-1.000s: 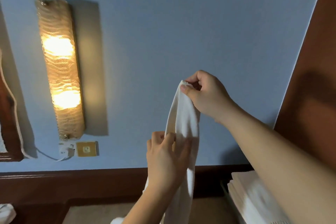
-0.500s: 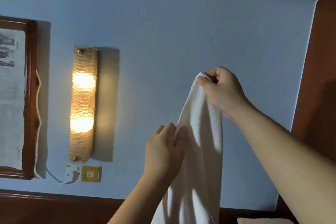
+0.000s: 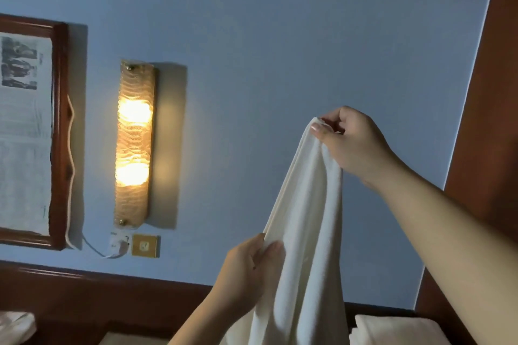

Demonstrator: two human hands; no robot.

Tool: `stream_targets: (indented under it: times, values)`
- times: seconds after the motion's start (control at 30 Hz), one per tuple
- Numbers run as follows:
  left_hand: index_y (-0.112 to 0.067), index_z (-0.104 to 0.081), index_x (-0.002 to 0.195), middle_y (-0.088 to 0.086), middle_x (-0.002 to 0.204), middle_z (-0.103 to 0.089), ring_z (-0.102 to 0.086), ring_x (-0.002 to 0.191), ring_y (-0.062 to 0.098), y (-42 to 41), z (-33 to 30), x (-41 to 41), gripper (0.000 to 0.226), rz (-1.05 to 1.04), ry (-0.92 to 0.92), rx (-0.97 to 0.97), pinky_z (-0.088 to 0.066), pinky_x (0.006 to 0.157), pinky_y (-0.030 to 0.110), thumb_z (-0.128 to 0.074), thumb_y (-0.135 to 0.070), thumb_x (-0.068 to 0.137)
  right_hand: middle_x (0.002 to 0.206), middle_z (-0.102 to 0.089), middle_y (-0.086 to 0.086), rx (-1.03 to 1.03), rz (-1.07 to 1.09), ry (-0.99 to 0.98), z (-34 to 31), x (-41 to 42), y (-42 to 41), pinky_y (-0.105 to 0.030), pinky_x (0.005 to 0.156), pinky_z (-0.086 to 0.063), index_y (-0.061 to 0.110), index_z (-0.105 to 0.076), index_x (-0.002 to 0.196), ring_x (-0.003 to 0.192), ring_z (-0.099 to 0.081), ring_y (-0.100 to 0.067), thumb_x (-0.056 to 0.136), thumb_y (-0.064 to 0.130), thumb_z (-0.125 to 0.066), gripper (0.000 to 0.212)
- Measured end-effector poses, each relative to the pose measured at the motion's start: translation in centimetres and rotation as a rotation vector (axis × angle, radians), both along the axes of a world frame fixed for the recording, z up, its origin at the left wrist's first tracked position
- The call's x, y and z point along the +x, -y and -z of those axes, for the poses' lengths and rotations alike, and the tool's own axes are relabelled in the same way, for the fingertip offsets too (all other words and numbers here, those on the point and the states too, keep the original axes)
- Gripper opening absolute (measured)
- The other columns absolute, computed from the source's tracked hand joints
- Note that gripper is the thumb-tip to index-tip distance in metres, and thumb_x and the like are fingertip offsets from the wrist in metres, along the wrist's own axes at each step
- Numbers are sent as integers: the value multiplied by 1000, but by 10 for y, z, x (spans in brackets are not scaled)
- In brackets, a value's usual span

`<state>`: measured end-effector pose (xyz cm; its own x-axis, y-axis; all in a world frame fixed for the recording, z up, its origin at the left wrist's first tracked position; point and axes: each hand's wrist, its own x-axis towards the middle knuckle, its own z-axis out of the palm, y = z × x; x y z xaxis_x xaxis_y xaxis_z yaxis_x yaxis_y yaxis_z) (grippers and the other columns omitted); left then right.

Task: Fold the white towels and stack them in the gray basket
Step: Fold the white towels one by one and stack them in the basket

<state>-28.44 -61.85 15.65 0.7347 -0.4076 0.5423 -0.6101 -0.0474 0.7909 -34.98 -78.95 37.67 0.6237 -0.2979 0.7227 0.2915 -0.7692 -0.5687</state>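
One white towel (image 3: 305, 232), soft terry w/ a fine nap, hangs in long vertical folds in mid-air before the wall, its bottom out of frame. Right hand (image 3: 356, 145) has the top corner in a thumb-and-finger pinch, grip closed on the cloth; below and left of that grip, left hand (image 3: 246, 266) pinches the towel's left edge, fingers curled round it. Below the right grip, at the frame's bottom right, a stack of folded white towels (image 3: 392, 328), count unclear. Gray basket not visible. Well left of both grips: one tall wall lamp (image 3: 134, 143), rippled amber glass, 2 bulbs lit; under it one brass-coloured socket plate (image 3: 145, 245) and a white plug (image 3: 119, 244) w/ cord; further left one dark wood-framed picture (image 3: 60, 134). Blue matte wall (image 3: 280, 50), dark wood trim.
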Motion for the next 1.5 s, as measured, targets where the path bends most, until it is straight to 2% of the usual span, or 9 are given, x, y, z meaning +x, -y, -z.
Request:
stream_targets:
  times: [0.27, 0.6, 0.73, 0.83, 1.03, 1.13, 1.23, 1.37, 1.5]
  values:
    - [-18, -56, 73, -14, 65, -50, -46, 60, 3, -23, 114, 20, 37, -38, -216, 131, -39, 61, 26, -61, -39, 104, 97, -73, 3, 112, 17, -99, 86, -25, 24, -30, 81, -50, 23, -67, 101, 85, -66, -12, 96, 30, -72, 9]
    - [-22, -49, 61, -8, 75, -40, -43, 63, 15, -68, 158, 36, 47, -385, 532, 236, -36, 56, 31, -64, -42, 100, 88, -68, 11, 192, 30, 118, 116, -56, 30, -21, 76, -47, 25, -67, 100, 76, -60, 3, 98, 30, -71, 7]
    - [-27, -52, 62, -10, 67, -51, -54, 60, 9, -98, 194, 22, 59, -264, 131, 354, -40, 56, 27, -45, -73, 99, 84, -65, 12, 206, 0, 163, 110, -67, 19, -19, 75, -47, 23, -68, 101, 74, -58, 0, 98, 30, -71, 9]
    - [-37, -74, 78, -12, 76, -69, -66, 68, 7, -112, 211, -5, 31, -234, -184, 308, -54, 60, 28, -59, -55, 98, 80, -63, 13, 222, -1, 141, 111, -72, 7, -16, 70, -44, 28, -66, 96, 70, -56, 2, 98, 31, -71, 6]
    - [-30, -59, 80, -5, 75, -63, -61, 73, 10, -160, 197, -16, 30, -447, -149, 247, -49, 68, 41, -46, -43, 104, 101, -70, 9, 140, 88, -165, 119, -89, 0, -27, 82, -47, 24, -69, 111, 93, -64, -8, 100, 28, -67, 12]
    - [-30, -60, 104, -6, 85, -67, -65, 82, 17, -179, 155, -16, 5, -449, -154, 223, -51, 73, 41, -55, -32, 105, 108, -71, 6, -25, 137, -430, 128, -99, 1, -27, 86, -43, 20, -73, 119, 102, -64, -13, 101, 21, -64, 20]
    - [-21, -59, 132, 0, 105, -66, -65, 97, 25, -195, 130, -1, 31, -392, 61, 458, -53, 86, 43, -64, -25, 102, 103, -73, 4, -176, 179, -653, 148, -103, 1, -26, 82, -43, 23, -77, 106, 94, -65, -13, 101, 19, -61, 17]
    - [-17, -75, 98, -4, 91, -58, -62, 83, 22, -221, 114, 13, 15, -296, 227, 846, -49, 77, 32, -72, -32, 96, 101, -73, -1, -171, 268, -728, 171, -112, 15, -29, 80, -44, 20, -76, 97, 96, -64, -19, 100, 14, -58, 19]
    - [-31, -57, 87, -11, 80, -60, -59, 73, 12, -258, 125, 6, 16, -302, 198, 991, -48, 69, 32, -64, -34, 101, 88, -77, 1, -37, 79, -812, 190, -132, 40, -32, 73, -59, 22, -76, 93, 83, -73, -18, 93, 7, -68, 17]
